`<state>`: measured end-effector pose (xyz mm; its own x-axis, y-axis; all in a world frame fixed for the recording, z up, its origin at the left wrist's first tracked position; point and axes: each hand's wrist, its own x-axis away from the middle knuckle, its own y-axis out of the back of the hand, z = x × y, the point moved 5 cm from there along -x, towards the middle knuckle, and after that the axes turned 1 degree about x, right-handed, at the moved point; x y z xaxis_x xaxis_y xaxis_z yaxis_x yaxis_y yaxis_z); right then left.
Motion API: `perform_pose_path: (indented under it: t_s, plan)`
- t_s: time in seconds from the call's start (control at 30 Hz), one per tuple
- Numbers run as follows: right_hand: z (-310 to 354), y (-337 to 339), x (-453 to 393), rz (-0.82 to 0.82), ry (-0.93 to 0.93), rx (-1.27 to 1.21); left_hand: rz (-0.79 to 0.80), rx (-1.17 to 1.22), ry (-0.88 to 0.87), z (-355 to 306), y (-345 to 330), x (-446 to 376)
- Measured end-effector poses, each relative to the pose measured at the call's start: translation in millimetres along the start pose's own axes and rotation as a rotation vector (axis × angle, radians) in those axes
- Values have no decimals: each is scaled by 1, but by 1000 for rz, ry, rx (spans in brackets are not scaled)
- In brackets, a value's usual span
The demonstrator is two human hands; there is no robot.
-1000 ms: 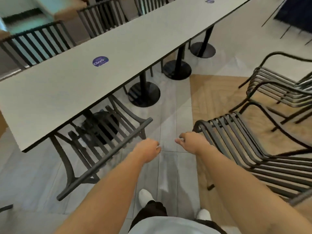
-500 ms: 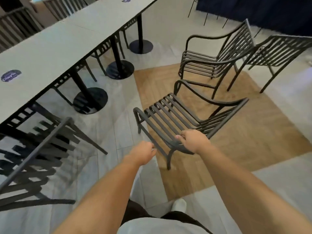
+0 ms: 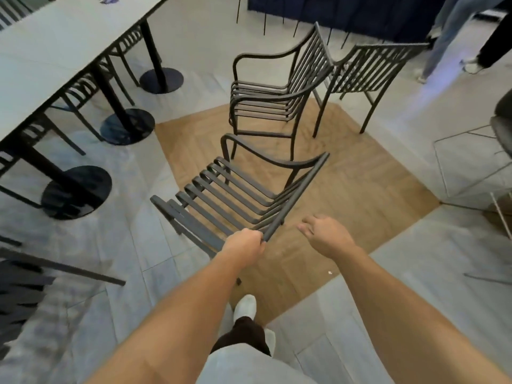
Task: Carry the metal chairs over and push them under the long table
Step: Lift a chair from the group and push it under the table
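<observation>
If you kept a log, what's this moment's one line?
left hand: gripping nearest chair top rail | right hand: open, empty | stacked chairs: waiting | long table: left

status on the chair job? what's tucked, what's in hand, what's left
Done: chairs already sit tucked under the long table on its near side. In hand: the left hand has a grip on the top rail of the nearest chair; the right hand is open beside it, holding nothing. Left: a stack of chairs and a single chair stand on the wood floor patch, away from the table.
</observation>
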<state>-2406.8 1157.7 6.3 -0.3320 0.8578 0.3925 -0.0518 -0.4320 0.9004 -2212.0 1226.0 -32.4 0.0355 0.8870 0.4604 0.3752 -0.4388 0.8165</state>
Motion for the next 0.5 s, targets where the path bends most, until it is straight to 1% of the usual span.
perform_pose_path:
  t_s: [0.1, 0.2, 0.33, 0.4, 0.5]
  plan:
    - [-11, 6, -18, 23, -8, 35, 12, 19, -41, -4, 3, -27]
    - [-15, 16, -39, 34, -9, 70, 68, 20, -63, -7, 9, -50]
    - [-19, 33, -73, 27, -27, 75, 128, 5, -49, -4, 21, -80]
    - [-19, 39, -90, 40, -12, 86, 160, 60, -14, 3, 26, -94]
    - [-21, 41, -115, 101, 47, 159, 223, 136, -9, 16, 28, -112]
